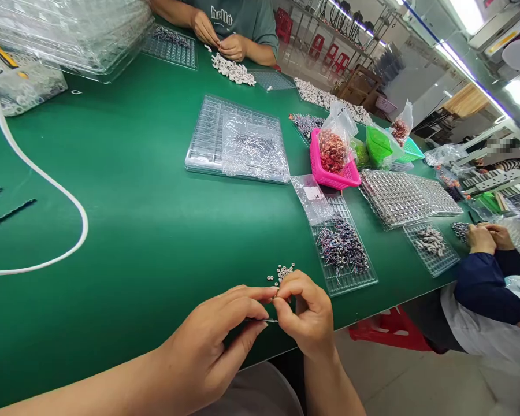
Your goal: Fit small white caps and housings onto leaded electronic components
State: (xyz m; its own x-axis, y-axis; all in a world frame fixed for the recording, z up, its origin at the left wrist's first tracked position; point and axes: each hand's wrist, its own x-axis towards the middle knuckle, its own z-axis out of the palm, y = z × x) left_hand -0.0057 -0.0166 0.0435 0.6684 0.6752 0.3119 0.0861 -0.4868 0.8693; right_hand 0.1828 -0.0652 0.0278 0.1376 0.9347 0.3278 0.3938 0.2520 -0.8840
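Note:
Over the front edge of the green table, my left hand (212, 341) and my right hand (307, 312) meet at their fingertips. Between thumb and fingers my left hand pinches a thin dark piece with a pale tip (268, 320); its kind is too small to tell. My right hand is closed in a pinch against the left fingertips, and whatever it grips is hidden. Just beyond the fingers lies a small scatter of round whitish parts (285, 270). Right of them, a clear tray (351, 286) bears a heap of small wired components (342, 245).
Farther back lie stacked clear trays (203, 156) under a plastic bag (255, 147), and a pink basket (335, 178) with bagged reddish parts. A white cable (80, 211) curves at left. One co-worker's hands (225, 43) are across the table; another's (487, 238) are at right.

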